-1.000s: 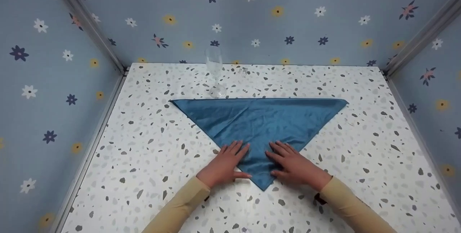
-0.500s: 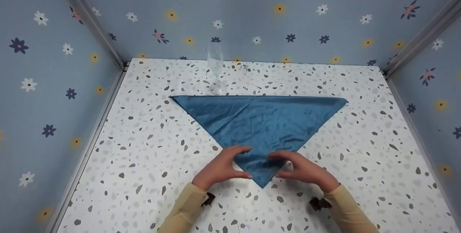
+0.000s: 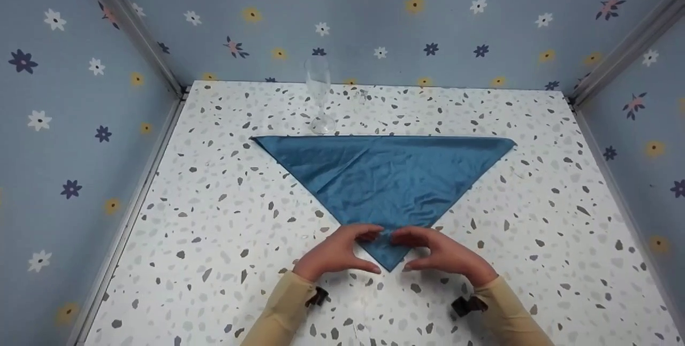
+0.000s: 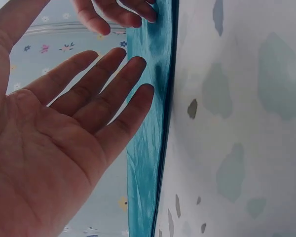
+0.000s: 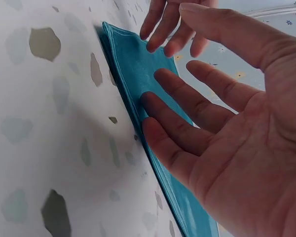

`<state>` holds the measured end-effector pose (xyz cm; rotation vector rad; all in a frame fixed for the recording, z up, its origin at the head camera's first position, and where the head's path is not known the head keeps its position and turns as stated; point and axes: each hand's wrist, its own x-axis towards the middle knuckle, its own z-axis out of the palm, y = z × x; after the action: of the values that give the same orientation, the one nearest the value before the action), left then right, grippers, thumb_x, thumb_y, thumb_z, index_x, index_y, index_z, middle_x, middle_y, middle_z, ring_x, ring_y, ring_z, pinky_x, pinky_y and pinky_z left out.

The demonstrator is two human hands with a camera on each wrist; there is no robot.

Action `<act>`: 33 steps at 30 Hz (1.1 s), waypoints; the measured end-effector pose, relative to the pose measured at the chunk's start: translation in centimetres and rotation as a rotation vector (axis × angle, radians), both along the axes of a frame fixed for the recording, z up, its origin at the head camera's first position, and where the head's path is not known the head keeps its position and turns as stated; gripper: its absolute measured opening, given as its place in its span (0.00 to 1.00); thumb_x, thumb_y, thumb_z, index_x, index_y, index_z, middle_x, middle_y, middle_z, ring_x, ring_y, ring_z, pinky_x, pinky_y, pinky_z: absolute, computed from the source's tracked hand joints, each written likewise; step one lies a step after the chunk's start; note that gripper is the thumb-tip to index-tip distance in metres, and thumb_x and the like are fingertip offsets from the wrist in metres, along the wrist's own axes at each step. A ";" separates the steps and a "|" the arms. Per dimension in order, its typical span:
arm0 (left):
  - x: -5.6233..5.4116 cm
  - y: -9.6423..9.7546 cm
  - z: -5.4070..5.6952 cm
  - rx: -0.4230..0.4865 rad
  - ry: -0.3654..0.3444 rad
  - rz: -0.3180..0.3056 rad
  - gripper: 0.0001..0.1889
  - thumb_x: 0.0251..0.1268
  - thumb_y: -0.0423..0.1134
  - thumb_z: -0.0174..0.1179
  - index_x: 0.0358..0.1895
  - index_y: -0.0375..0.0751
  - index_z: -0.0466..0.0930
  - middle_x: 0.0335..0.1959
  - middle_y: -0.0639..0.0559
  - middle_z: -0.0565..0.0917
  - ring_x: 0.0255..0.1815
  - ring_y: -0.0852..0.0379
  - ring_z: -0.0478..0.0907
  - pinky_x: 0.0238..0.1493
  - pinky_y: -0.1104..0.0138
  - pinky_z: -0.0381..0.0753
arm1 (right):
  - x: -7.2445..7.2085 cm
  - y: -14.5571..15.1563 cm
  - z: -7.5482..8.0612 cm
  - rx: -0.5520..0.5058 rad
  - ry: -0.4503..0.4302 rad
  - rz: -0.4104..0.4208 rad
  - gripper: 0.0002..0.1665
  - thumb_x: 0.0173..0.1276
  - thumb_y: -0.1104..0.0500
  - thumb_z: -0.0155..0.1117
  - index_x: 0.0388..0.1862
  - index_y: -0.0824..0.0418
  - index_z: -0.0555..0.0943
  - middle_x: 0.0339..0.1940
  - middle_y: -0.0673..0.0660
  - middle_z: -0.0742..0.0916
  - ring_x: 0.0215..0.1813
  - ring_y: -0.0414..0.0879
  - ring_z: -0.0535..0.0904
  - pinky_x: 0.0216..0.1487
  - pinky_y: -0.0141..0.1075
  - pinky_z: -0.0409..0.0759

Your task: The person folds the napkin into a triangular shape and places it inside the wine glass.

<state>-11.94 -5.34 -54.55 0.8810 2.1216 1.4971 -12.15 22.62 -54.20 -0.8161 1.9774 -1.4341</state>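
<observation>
A blue satiny cloth (image 3: 385,180), folded into a triangle, lies on the table with its long edge at the back and its point toward the person. Over the left side of that point is the left hand (image 3: 335,252), its thumb spread away from the fingers. Mirroring it on the right, the right hand (image 3: 449,253) has its fingertips over the cloth close to the left hand's. Both wrist views show loosely extended fingers and palms holding nothing. In the right wrist view, the fingertips (image 5: 153,129) come close to the cloth's layered edge; contact cannot be told.
A clear stemmed glass (image 3: 319,92) stands just behind the cloth's long edge, left of the middle. The speckled white table (image 3: 214,239) is enclosed by a flower-patterned back wall (image 3: 374,30) and side walls with metal corner strips.
Both hands were flat on the cloth; they have lifted, drawn back toward its near point and come closer together, fingers and thumbs forming arches. The cloth keeps its shape. The view shifts slightly.
</observation>
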 end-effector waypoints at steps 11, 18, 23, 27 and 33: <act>0.1 0.6 -0.2 0.051 -0.097 0.004 0.43 0.45 0.47 0.76 0.67 0.38 0.68 0.60 0.45 0.75 0.60 0.49 0.73 0.60 0.57 0.71 | 0.3 -0.5 -0.2 -0.087 -0.080 -0.015 0.37 0.59 0.69 0.69 0.67 0.70 0.67 0.63 0.67 0.74 0.66 0.60 0.68 0.64 0.55 0.64; 0.1 0.5 -0.7 0.033 -0.179 0.011 0.44 0.47 0.43 0.76 0.69 0.36 0.64 0.60 0.44 0.75 0.60 0.48 0.73 0.61 0.58 0.71 | 0.4 -0.6 -0.9 -0.036 -0.128 -0.065 0.38 0.59 0.66 0.71 0.67 0.66 0.68 0.63 0.64 0.76 0.64 0.59 0.70 0.62 0.55 0.68; 0.1 0.5 -0.7 0.012 -0.220 0.017 0.45 0.48 0.40 0.76 0.70 0.35 0.62 0.61 0.41 0.74 0.60 0.47 0.73 0.62 0.60 0.70 | 0.3 -0.7 -1.3 0.047 -0.106 -0.089 0.36 0.59 0.66 0.71 0.67 0.64 0.69 0.61 0.61 0.78 0.62 0.56 0.73 0.59 0.52 0.71; 0.0 0.4 -0.6 0.012 -0.222 0.027 0.45 0.47 0.38 0.76 0.70 0.35 0.62 0.60 0.41 0.74 0.60 0.47 0.73 0.62 0.60 0.70 | 0.0 -0.7 -1.3 0.096 -0.064 -0.097 0.35 0.59 0.67 0.71 0.65 0.63 0.70 0.58 0.59 0.79 0.58 0.54 0.75 0.55 0.48 0.75; -0.1 0.3 -0.9 0.038 -0.238 0.027 0.44 0.46 0.36 0.76 0.69 0.33 0.63 0.59 0.41 0.76 0.59 0.47 0.74 0.61 0.60 0.70 | 0.0 -1.2 -1.3 0.144 0.010 -0.117 0.37 0.55 0.70 0.72 0.65 0.62 0.71 0.54 0.58 0.81 0.52 0.52 0.77 0.48 0.42 0.79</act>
<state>-12.04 -5.03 -55.49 0.6527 1.9459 1.5752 -12.16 21.43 -55.54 -0.6555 2.1387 -1.3351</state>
